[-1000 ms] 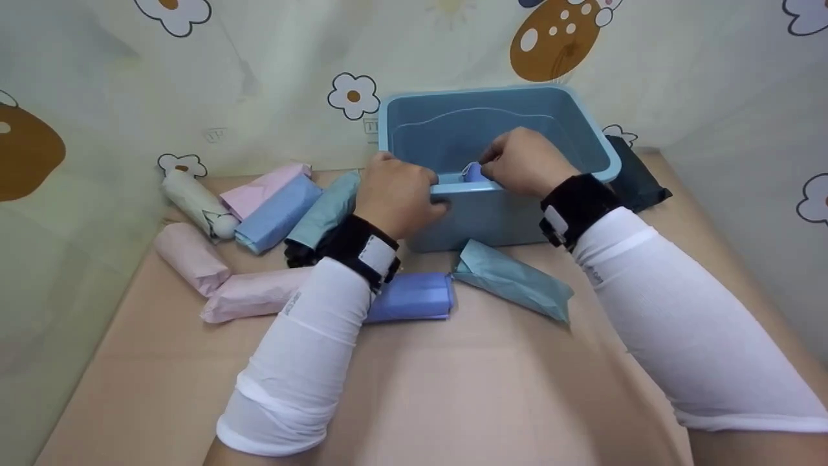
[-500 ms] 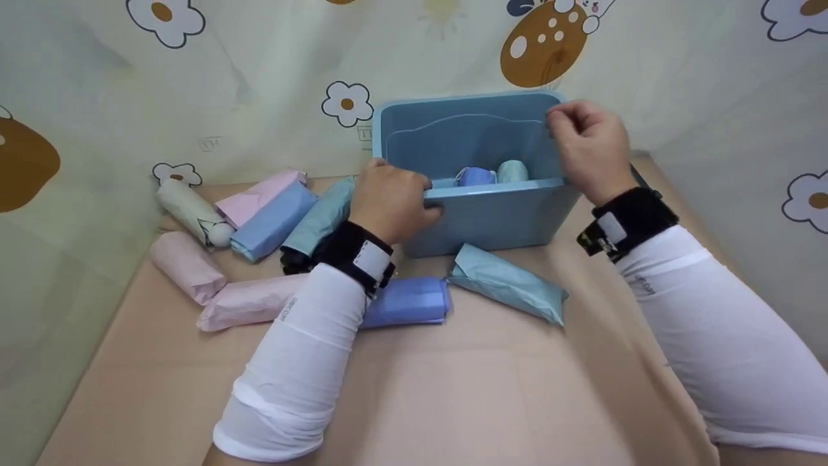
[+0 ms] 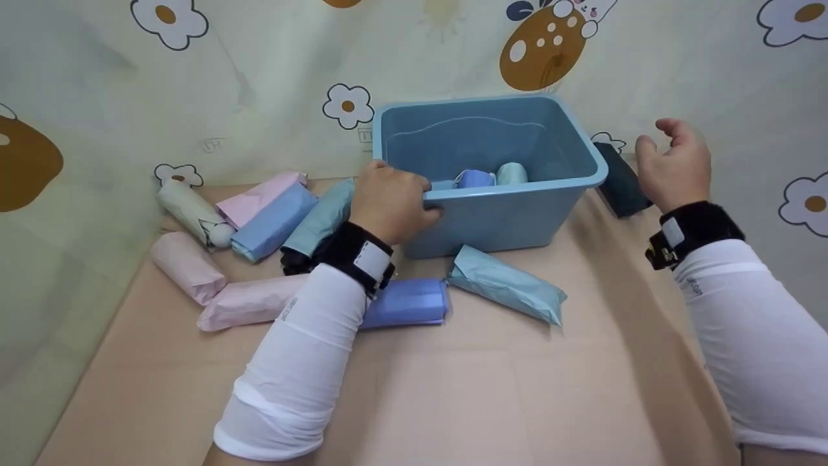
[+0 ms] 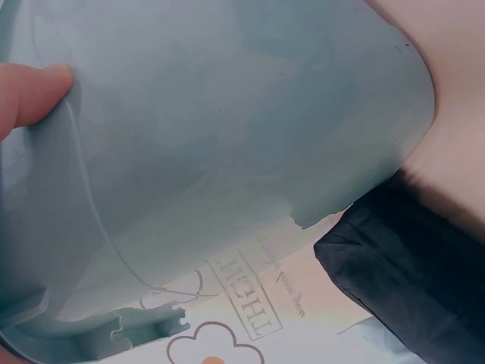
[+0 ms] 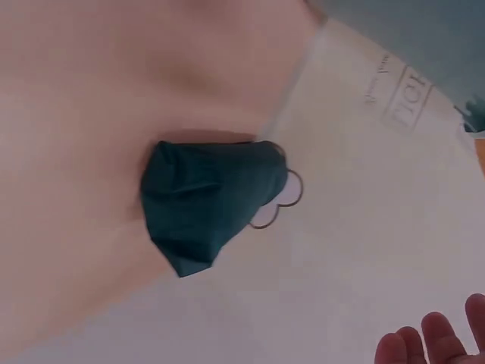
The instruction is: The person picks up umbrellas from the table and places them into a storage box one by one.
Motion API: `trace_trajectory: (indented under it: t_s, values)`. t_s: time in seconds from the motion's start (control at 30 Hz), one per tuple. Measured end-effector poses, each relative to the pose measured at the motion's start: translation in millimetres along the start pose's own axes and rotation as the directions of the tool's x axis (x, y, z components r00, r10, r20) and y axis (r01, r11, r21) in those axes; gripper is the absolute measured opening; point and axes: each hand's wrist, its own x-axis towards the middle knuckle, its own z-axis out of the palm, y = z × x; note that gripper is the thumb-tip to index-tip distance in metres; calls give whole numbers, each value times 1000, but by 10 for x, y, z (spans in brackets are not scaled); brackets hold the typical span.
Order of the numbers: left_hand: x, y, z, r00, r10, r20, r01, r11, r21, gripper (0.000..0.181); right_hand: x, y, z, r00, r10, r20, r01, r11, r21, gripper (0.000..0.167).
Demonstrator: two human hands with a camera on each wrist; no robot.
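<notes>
My left hand (image 3: pixel 391 200) grips the near-left rim of a blue plastic bin (image 3: pixel 498 217). In the left wrist view, its thumb lies against the bin's wall (image 4: pixel 212 136). Inside the bin, a blue rolled bundle (image 3: pixel 476 178) with a thin cord and a light teal one (image 3: pixel 512 173) show their ends. Right of the bin, my right hand (image 3: pixel 679 165) is raised, fingers loosely bent and holding nothing. A dark green wrapped bundle (image 3: pixel 621 184) lies just left of that hand. The right wrist view shows this bundle (image 5: pixel 212 197) apart from the fingertips (image 5: pixel 439 334).
Left of the bin lie pink, blue, teal and pale green rolled bundles (image 3: pixel 275 223). A blue-violet bundle (image 3: pixel 411 301) and a teal one (image 3: pixel 508 285) lie before it. Behind stands a flower-patterned wall sheet (image 3: pixel 259 84). A black bundle (image 4: pixel 409 265) lies beside the bin.
My right hand has left the inside of the bin and moved right, past its rim, to beside the dark green bundle, its fingers spreading. My left hand keeps its grip on the rim.
</notes>
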Motion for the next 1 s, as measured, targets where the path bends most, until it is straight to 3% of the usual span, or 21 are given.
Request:
trace_trajectory:
  t_s: [0.1, 0.3, 0.47, 0.73, 1.0]
  values:
    - [3, -2, 0, 1000, -6, 17, 6, 1000, 4, 40, 16, 173, 61, 993, -17, 118, 29, 994, -102, 76]
    - [2, 9, -9, 999, -16, 39, 15, 1000, 6, 40, 19, 458, 217, 953, 10, 303, 84, 951, -297, 96]
    - [5, 23, -1, 998, -22, 54, 23, 1000, -11, 39, 33, 554, 303, 941, 71, 332, 59, 929, -366, 107]
    - [17, 26, -9, 999, -13, 37, 13, 1000, -7, 38, 58, 574, 376, 938, 115, 326, 12, 932, -363, 115]
    - [6, 8, -6, 999, -10, 35, 11, 1000, -8, 36, 97, 596, 405, 922, 93, 375, 58, 926, -374, 109]
